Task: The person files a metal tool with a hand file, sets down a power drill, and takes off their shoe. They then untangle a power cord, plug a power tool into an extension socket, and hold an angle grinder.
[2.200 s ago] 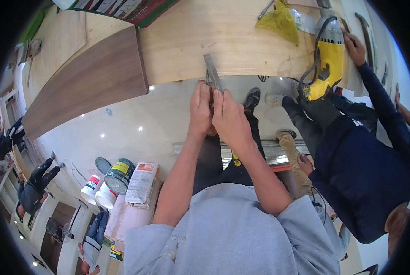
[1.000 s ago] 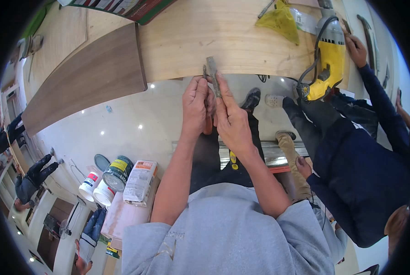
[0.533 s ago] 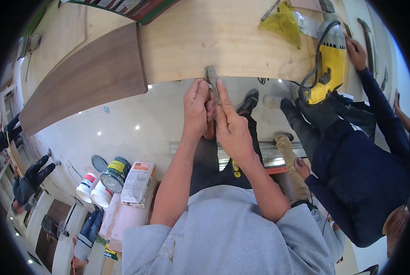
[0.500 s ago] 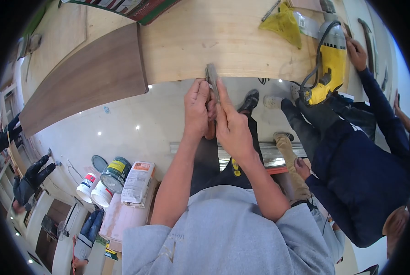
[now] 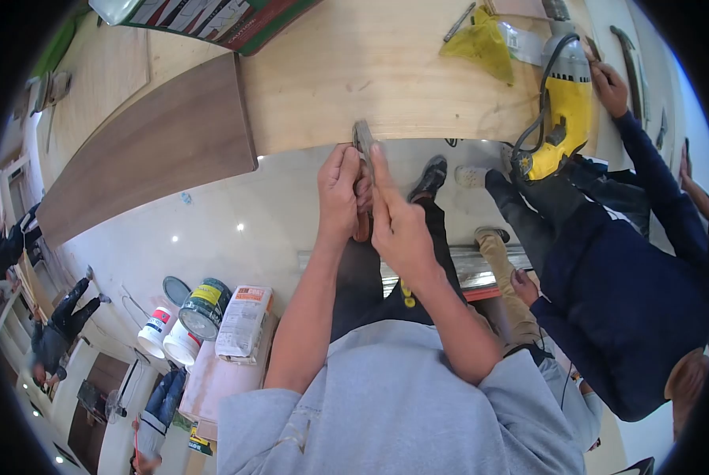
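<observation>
Left hand (image 5: 340, 190) is clenching an orange handle (image 5: 362, 229); right hand (image 5: 402, 226) is grasping a metal strip (image 5: 362, 135), forefinger lying along it. Strip is sitting at the tabletop's (image 5: 315, 87) near edge, tip overlapping it in view; can't tell if touching. Drill (image 5: 566, 111) is resting on tabletop's right end, co-worker's hand (image 5: 611, 89) beside it. Board (image 5: 156, 146) is lying on tabletop's left, yellow bag (image 5: 481, 51) on its far right.

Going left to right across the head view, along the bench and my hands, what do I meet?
Brown board, your left hand, your right hand, yellow bag, yellow drill, co-worker's hand.
</observation>
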Demonstrator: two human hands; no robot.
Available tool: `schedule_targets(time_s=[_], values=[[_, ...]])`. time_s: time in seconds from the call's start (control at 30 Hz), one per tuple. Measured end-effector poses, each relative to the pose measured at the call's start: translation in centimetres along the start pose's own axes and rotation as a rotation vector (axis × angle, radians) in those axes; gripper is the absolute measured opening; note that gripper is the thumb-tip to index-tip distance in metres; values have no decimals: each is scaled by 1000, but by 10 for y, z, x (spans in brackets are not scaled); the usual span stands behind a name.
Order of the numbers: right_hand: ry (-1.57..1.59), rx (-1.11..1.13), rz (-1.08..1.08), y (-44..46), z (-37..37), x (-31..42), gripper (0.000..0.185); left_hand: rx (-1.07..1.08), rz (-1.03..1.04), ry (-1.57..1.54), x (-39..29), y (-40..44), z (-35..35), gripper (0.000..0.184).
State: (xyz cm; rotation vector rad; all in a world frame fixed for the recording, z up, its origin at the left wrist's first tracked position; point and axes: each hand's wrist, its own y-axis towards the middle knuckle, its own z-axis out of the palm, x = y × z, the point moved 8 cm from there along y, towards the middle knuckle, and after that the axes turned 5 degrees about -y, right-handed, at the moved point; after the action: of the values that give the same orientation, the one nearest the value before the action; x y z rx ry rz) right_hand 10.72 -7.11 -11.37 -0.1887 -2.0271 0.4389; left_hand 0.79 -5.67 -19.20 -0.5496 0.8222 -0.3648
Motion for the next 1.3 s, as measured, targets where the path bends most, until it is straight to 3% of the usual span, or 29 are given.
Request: schedule_targets(time_s=[0.17, 0.33, 0.43, 0.53, 0.57, 0.67, 0.77, 0.87, 0.93, 1.03, 1.07, 1.13, 1.3], values=[[23, 0, 5, 17, 1, 4, 69, -11, 153, 94, -1, 4, -5, 22], [1, -47, -44, -4, -2, 2, 65, 27, 13, 15, -1, 2, -2, 23], [54, 104, 149, 24, -5, 10, 66, 26, 70, 99, -3, 3, -4, 23], [6, -42, -56, 17, -3, 2, 63, 30, 19, 56, -2, 1, -4, 23], [20, -30, -33, 12, -2, -1, 63, 36, -24, 16, 0, 1, -4, 23], [64, 1, 53, 5, 0, -6, 63, 34, -22, 27, 1, 1, -5, 23], [66, 0, 58, 26, -1, 2, 65, 19, 110, 197, -4, 5, -9, 23], [39, -55, -42, 10, -2, -8, 66, 37, -20, 51, -1, 1, -4, 23], [42, -64, -57, 2, -1, -3, 66, 46, -8, 41, -1, 1, -3, 23], [44, 66, 122, 37, -2, 6, 66, 24, 90, 153, -3, 6, -9, 23], [56, 25, 73, 29, -2, 4, 66, 10, 136, 203, -4, 5, -11, 23], [70, -61, -47, 11, -1, -4, 66, 39, 40, 92, -5, 4, -4, 22], [29, 52, 76, 30, 0, 4, 65, 47, 51, 89, -6, 2, -5, 23]])
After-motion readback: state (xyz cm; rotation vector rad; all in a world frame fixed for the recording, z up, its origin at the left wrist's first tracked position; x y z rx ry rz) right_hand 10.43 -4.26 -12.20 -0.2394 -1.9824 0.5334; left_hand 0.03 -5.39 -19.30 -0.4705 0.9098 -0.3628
